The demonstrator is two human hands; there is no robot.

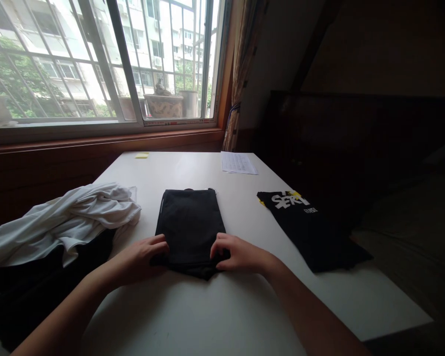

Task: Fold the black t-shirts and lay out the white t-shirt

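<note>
A folded black garment lies flat in the middle of the white table, a rough rectangle with layered edges at its near end. My left hand pinches its near left corner, fingers curled over the cloth. At the near right corner, my right hand grips the fabric between thumb and bent fingers. Between the two hands the near edge sags into a small point on the tabletop. Which kind of garment it is, I cannot tell.
To the left, a crumpled white garment lies over black cloth. A black shirt with white lettering rests by the right edge. Papers and a yellow note lie at the far end, below a barred window.
</note>
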